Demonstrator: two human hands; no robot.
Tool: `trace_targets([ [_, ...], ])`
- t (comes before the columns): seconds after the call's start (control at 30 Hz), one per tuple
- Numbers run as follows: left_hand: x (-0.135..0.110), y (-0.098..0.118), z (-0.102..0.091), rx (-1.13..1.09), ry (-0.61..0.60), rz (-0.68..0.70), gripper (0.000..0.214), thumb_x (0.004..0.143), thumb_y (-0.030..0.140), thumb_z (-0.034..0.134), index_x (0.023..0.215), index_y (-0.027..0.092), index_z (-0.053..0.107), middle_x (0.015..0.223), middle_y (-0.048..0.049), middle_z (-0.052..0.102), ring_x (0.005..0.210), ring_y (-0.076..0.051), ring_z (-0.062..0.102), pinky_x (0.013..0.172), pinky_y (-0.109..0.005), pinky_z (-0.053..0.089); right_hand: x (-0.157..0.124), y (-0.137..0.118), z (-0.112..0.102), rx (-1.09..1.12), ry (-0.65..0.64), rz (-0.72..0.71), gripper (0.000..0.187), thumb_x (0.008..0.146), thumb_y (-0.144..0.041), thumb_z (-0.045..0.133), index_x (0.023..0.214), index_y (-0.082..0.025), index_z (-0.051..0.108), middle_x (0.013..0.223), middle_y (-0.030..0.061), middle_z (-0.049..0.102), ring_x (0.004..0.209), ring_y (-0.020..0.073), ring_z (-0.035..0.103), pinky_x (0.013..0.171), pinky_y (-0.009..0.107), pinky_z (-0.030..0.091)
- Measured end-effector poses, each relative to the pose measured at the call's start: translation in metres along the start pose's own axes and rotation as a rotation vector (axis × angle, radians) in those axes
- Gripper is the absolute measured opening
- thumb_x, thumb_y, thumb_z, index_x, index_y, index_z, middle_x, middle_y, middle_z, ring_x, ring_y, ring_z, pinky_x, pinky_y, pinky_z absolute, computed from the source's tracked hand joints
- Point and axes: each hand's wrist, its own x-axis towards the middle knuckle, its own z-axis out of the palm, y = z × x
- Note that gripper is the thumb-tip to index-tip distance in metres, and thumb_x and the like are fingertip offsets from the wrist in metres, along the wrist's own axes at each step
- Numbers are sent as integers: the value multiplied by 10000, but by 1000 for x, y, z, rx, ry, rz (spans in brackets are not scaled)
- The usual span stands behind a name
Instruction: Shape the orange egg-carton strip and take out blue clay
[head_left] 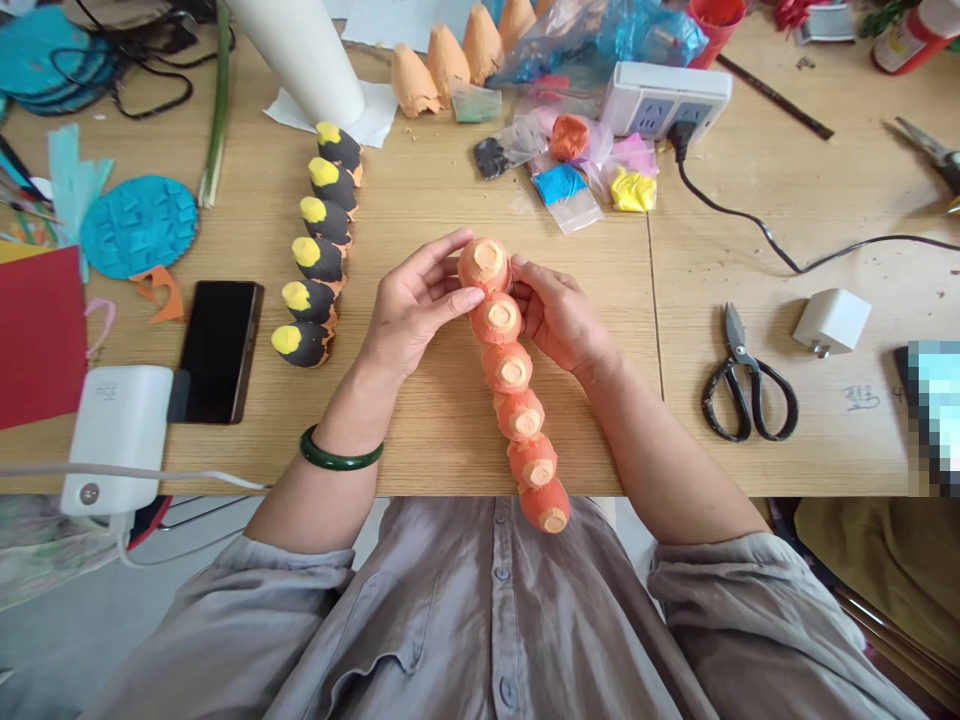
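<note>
A strip of egg carton cups (512,373), coloured orange with paler round tips, runs from my hands down past the table's front edge. My left hand (420,300) grips its far end from the left, thumb on the joint between the top two cups. From the other side my right hand (559,310) holds the same end, its fingertips partly hidden behind the cups. To the left lies a second egg carton strip (319,260), painted black with yellow tips; neither hand touches it.
Black-handled scissors (739,385), a white charger (832,320) and a power strip (666,100) with its cord lie to the right. Bagged coloured clay (562,185) sits at the back. A phone (217,350) and power bank (116,435) are left. A white roll (304,60) stands behind.
</note>
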Motion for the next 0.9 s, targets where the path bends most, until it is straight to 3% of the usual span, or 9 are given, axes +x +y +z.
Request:
trace_targets([
  [0.1, -1, 3, 4, 13, 33, -21, 624, 764, 488, 1096, 1309, 300, 857, 1402, -84, 842, 1361, -337, 785, 1190, -490, 647, 0, 2, 0, 1, 2, 7, 470, 986, -606, 888, 808, -224, 681, 747, -16, 701, 754, 146, 659, 701, 256, 597],
  [0.27, -2, 8, 6, 37, 68, -51, 693, 701, 562, 1117, 1278, 277, 861, 1377, -84, 859, 1335, -334, 795, 1210, -525, 637, -1, 2, 5, 12, -4, 40, 417, 1026, -566, 851, 835, -218, 722, 752, -8, 742, 725, 146, 687, 690, 256, 613],
  [0.5, -3, 10, 6, 85, 99, 17, 594, 734, 587, 1100, 1185, 272, 877, 1304, -88, 876, 1234, -313, 829, 1137, -474, 668, 0, 5, 6, -34, -34, -27, 527, 950, -708, 872, 763, -246, 701, 775, 5, 765, 714, 153, 715, 682, 257, 623],
  [0.7, -3, 13, 5, -12, 25, -112, 584, 731, 550, 1088, 1212, 294, 880, 1470, -85, 828, 1471, -380, 726, 1194, -510, 659, -1, 7, 3, -89, -13, -93, 580, 896, -793, 867, 784, -247, 706, 827, 10, 753, 776, 159, 716, 674, 256, 593],
  [0.9, -7, 16, 7, -36, 4, -159, 460, 801, 432, 1006, 1218, 278, 886, 1528, -86, 803, 1524, -385, 688, 1184, -494, 667, 0, 4, 2, -88, 23, -113, 563, 870, -729, 937, 756, -241, 682, 783, -17, 687, 718, 132, 649, 629, 234, 566],
])
